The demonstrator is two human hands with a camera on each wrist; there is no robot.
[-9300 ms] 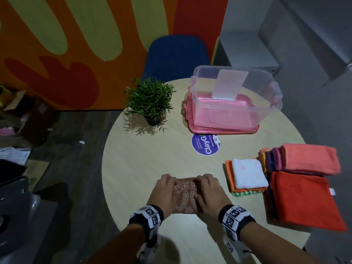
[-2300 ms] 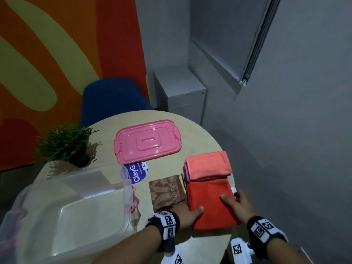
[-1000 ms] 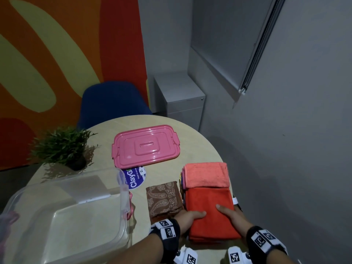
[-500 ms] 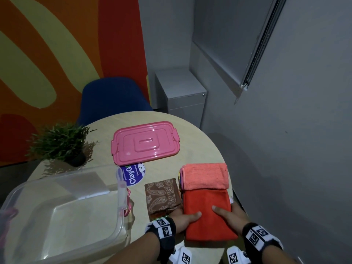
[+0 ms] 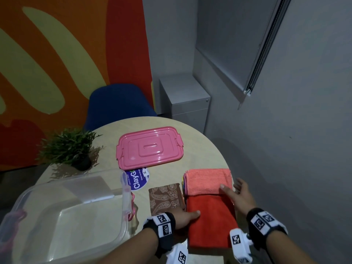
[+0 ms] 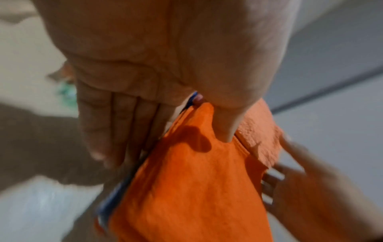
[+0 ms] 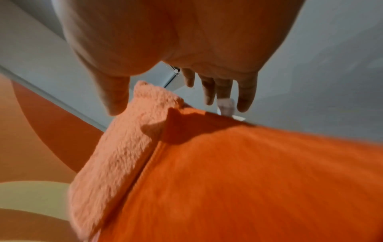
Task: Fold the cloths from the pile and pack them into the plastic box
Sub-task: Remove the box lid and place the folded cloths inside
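Note:
A pile of cloths lies at the table's right edge, with an orange cloth [image 5: 209, 225] on top and a folded salmon cloth [image 5: 205, 181] at its far end. My left hand [image 5: 187, 215] pinches the orange cloth's [image 6: 196, 188] left edge, thumb on top and fingers at the side below. My right hand [image 5: 235, 193] is open with spread fingers over the pile's far right corner, its thumb by the salmon cloth [image 7: 124, 147]. A folded brown paisley cloth [image 5: 165, 199] lies left of the pile. The clear plastic box [image 5: 124, 199] stands at lower left, with nothing seen in it.
The pink lid [image 5: 149, 147] lies flat beyond the cloths on the round table [image 5: 200, 149]. A small potted plant [image 5: 70, 147] stands at the far left. A blue chair [image 5: 118, 103] and a grey cabinet [image 5: 186, 96] are behind. The pile sits close to the table's right rim.
My right hand has slid from the middle of the orange cloth forward to its far right corner and spread its fingers. My left hand stays at the left edge.

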